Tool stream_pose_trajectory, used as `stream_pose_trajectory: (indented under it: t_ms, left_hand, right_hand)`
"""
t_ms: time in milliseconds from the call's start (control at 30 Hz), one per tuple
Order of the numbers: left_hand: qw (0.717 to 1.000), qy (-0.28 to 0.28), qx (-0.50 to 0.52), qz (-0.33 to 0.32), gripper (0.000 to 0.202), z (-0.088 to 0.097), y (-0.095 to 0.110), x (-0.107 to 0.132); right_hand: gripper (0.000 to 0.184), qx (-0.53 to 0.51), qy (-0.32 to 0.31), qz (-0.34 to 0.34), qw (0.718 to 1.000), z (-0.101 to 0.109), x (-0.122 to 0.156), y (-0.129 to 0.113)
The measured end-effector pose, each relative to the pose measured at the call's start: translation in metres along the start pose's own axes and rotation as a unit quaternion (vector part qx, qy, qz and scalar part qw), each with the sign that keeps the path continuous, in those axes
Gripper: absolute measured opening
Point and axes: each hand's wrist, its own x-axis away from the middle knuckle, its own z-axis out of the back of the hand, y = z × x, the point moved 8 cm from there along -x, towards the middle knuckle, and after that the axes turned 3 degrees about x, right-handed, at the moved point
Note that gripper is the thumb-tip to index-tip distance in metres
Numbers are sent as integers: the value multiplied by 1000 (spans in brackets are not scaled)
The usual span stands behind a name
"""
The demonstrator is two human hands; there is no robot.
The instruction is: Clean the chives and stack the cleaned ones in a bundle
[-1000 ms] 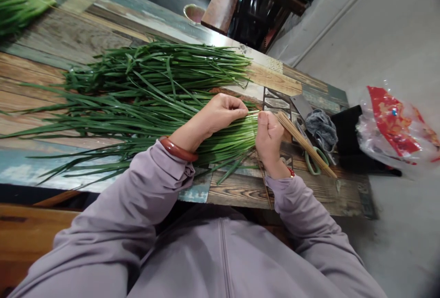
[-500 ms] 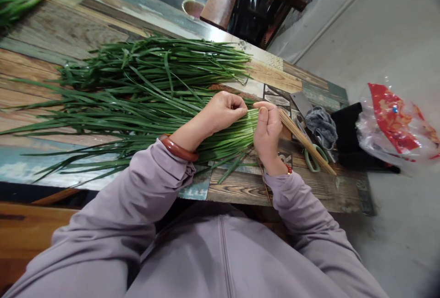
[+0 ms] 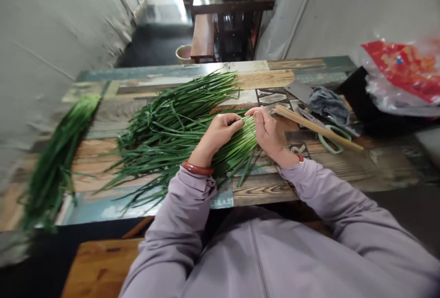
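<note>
A bunch of garlic chives (image 3: 237,144) lies on the table, its pale stem ends toward the right and its long green leaves fanned out to the left. My left hand (image 3: 222,132) is closed in a pinch at the top of the stems. Curled round the pale ends is my right hand (image 3: 268,132), thumb up. Whether a thin tie runs between the fingers is too small to tell. Just right of the right hand lies a bundle of tan straw-like strips (image 3: 318,127); a thin strand hangs beneath that wrist.
Behind the bunch rests a second pile of chives (image 3: 185,98), with another bunch (image 3: 62,156) at the far left. To the right are green-handled scissors (image 3: 332,141), a grey cloth (image 3: 329,104), a flat metal blade (image 3: 298,91) and a red-and-clear plastic bag (image 3: 405,75).
My view has swung left and up, bringing the left bunch and the far room fully into sight. Both hands stay at the stems, the right one a little closer round them.
</note>
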Motion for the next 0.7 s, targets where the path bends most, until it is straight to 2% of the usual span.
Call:
stream_pose_trajectory:
  t_ms: [200,333,500,567,633,700]
  left_hand:
    - [999,-1,20,41,31,-3,-8,2]
    - [999,7,26,46,31,0,-10,0]
    - [998,-1,19,64,32,10,-4,-9]
    - [998,19,11,62,31,20,2,-14]
    - [997,45,-1,56,30,33,8,-18]
    - [996,66,-10,50,29,44,13,-21]
  right_hand:
    - [52,-17,0,-14,1000,-8,-2,8]
    - [52,-42,-25,-32,998,-14,-6,13]
    - [59,-94,-47,-61,993,-3,-10,26]
    - [59,-109,-92,-100,985,-2,-9,37]
    - [58,-130,-170,-134,968,-6,-5,44]
    - [53,-128,-225,-123,958,-9,-2,41]
